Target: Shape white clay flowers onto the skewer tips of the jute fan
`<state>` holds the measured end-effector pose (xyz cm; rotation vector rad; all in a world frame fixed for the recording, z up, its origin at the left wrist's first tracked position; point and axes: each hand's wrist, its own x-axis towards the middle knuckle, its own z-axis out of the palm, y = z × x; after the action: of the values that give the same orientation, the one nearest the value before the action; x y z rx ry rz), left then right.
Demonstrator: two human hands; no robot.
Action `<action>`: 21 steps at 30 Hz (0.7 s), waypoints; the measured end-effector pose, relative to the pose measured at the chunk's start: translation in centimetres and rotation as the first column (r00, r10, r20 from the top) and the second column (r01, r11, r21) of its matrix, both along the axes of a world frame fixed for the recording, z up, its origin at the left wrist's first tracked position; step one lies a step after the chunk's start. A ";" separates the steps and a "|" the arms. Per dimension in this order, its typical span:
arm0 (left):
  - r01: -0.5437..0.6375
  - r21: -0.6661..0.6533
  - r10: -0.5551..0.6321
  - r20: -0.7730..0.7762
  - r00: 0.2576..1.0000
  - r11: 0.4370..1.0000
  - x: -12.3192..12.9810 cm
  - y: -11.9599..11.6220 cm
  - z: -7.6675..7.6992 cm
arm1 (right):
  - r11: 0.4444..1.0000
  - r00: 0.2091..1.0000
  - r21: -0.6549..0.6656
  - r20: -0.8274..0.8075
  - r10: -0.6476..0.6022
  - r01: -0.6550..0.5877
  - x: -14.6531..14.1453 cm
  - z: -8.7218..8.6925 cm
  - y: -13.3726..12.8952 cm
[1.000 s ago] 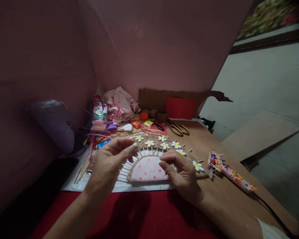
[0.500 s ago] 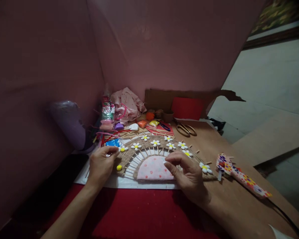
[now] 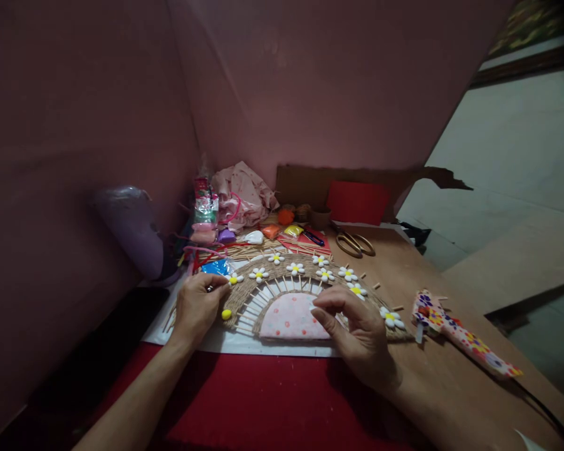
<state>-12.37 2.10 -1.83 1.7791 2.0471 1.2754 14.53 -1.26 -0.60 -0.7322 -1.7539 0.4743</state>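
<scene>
White petals [image 3: 239, 277] under fitting at the left of the twine arch [image 3: 277, 272]

The arch lies flat over a white sheet [image 3: 272, 347], in front of the person. Thin sticks [image 3: 254, 307] span the gap between it and a spotted pink cloth half-circle [image 3: 291, 318].

Left hand [image 3: 198, 307]: thumb and forefinger drawn together at the leftmost flower [image 3: 234, 280], touching or nearly so. Whether a petal is gripped cannot be told; the fingers hide that side.

Right hand [image 3: 352, 322]: raised before the right end of the cloth, thumb and forefinger curled towards each other. Contents, if any, cannot be made out.

Step in hand, as judged: setting petals around that flower's centre. Just below it, a yellow button [image 3: 226, 314] shows no petals, so the ring there appears not yet begun.

The next move calls for steady seating of the petal side hidden by the fingers, without nudging neighbouring pieces. The glue gun [image 3: 470, 342] lies right of the arch, in neither hand.
</scene>
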 end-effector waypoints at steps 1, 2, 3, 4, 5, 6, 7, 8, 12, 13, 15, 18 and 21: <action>-0.002 -0.006 0.002 0.003 1.000 1.000 0.0 0.0 0.0 | 1.000 1.000 0.002 0.000 -0.002 0.002 0.0 0.0 0.0; -0.003 -0.012 0.003 0.006 1.000 1.000 0.0 0.0 0.0 | 1.000 1.000 0.004 0.001 -0.002 0.002 0.0 0.1 0.0; -0.005 -0.017 0.005 0.009 1.000 1.000 0.0 0.1 0.0 | 1.000 1.000 0.006 0.002 -0.001 0.001 0.0 0.1 0.0; -0.007 -0.022 0.007 0.012 1.000 1.000 0.0 0.1 0.0 | 1.000 1.000 0.007 0.004 0.001 -0.001 0.0 0.2 -0.1; -0.009 -0.027 0.009 0.014 1.000 1.000 0.0 0.1 -0.1 | 1.000 1.000 0.006 0.005 0.003 -0.003 0.0 0.2 -0.1; -0.010 -0.032 0.010 0.016 1.000 0.999 0.0 0.2 -0.1 | 1.000 1.000 0.006 0.005 0.005 -0.005 0.0 0.2 -0.1; -0.011 -0.035 0.011 0.019 1.000 0.999 0.0 0.2 -0.2 | 1.000 1.000 0.006 0.005 0.005 -0.005 0.0 0.2 -0.2; -0.011 -0.038 0.012 0.021 1.000 0.999 -0.1 0.3 -0.2 | 1.000 1.000 0.006 0.005 0.004 -0.004 0.0 0.2 -0.2; -0.015 -0.039 0.016 0.024 1.000 0.999 -0.1 0.5 -0.5 | 1.000 1.000 0.015 0.010 0.006 -0.006 0.0 0.1 -0.2; -0.016 -0.038 0.017 0.023 1.000 0.999 -0.1 0.5 -0.5 | 1.000 1.000 0.014 0.012 0.007 -0.007 0.0 0.1 -0.2; -0.018 -0.040 0.019 0.018 1.000 0.999 0.0 0.6 -0.5 | 1.000 1.000 0.017 0.011 0.005 -0.005 0.0 0.2 -0.2; -0.023 -0.044 0.023 0.013 1.000 0.999 0.0 0.7 -0.6 | 1.000 1.000 0.018 0.011 0.007 -0.007 0.0 0.2 -0.3; -0.022 -0.048 0.023 0.022 0.999 0.999 0.0 0.5 -0.6 | 1.000 1.000 0.019 0.006 0.015 -0.015 0.0 0.2 -0.3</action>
<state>-12.42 2.63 -2.46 1.7182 2.0737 1.2361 14.49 -1.58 -0.36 -0.7086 -1.7682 0.4657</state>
